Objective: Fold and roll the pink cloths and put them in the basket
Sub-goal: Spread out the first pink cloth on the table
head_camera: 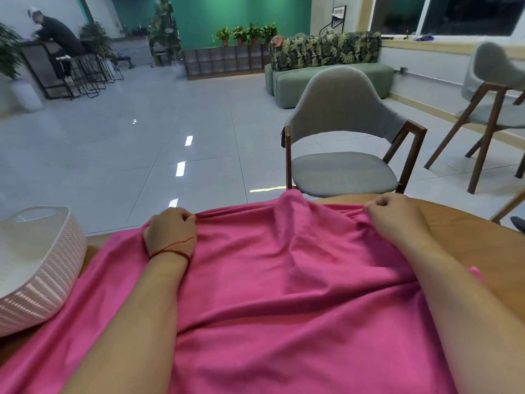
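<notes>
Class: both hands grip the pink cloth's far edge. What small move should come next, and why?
Probably pull that edge back toward the body for a first fold: the left hand and right hand both grip the cloth, which lies spread and unfolded on the table.

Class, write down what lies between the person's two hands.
In the head view, only the pink cloth lies between the left hand and right hand, its far edge bunched into a raised fold.

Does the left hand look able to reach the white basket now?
Probably yes: the white basket sits just left of the left hand with nothing standing between, though that hand grips the far edge of the pink cloth.
</notes>
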A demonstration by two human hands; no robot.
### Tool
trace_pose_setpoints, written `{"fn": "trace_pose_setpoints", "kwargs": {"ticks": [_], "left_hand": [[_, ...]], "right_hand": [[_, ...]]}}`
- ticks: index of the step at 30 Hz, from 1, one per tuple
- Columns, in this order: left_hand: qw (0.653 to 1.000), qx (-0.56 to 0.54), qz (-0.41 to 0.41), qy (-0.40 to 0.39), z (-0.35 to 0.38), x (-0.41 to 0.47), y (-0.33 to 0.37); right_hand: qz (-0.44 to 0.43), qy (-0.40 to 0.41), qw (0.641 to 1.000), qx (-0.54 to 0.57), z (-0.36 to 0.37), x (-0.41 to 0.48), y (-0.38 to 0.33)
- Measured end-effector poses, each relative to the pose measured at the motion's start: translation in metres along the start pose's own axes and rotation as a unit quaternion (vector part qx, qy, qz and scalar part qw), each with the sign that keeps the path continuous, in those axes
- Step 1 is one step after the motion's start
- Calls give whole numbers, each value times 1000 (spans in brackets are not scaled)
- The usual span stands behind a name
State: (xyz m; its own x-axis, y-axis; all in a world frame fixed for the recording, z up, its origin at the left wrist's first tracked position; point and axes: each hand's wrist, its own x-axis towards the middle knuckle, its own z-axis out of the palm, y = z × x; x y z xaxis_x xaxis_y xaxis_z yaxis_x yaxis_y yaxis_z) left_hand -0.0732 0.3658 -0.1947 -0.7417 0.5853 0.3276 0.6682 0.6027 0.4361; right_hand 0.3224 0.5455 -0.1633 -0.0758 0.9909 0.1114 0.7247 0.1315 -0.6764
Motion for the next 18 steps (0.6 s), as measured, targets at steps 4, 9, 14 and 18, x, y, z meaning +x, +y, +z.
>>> {"fn": "trace_pose_setpoints", "kwargs": {"ticks": [4, 9, 14, 18], "left_hand": [[996, 27, -75, 40, -11, 13, -27], [992, 24, -122, 37, -15, 14, -30], [992, 9, -124, -2, -19, 10, -31], [999, -8, 19, -27, -13, 6, -5]], "right_hand": [[47, 98, 994, 4, -15, 6, 16], [85, 173, 981, 16, -24, 7, 17], [78, 151, 984, 42, -41, 15, 36], [-46, 52, 997, 28, -25, 5, 6]]}}
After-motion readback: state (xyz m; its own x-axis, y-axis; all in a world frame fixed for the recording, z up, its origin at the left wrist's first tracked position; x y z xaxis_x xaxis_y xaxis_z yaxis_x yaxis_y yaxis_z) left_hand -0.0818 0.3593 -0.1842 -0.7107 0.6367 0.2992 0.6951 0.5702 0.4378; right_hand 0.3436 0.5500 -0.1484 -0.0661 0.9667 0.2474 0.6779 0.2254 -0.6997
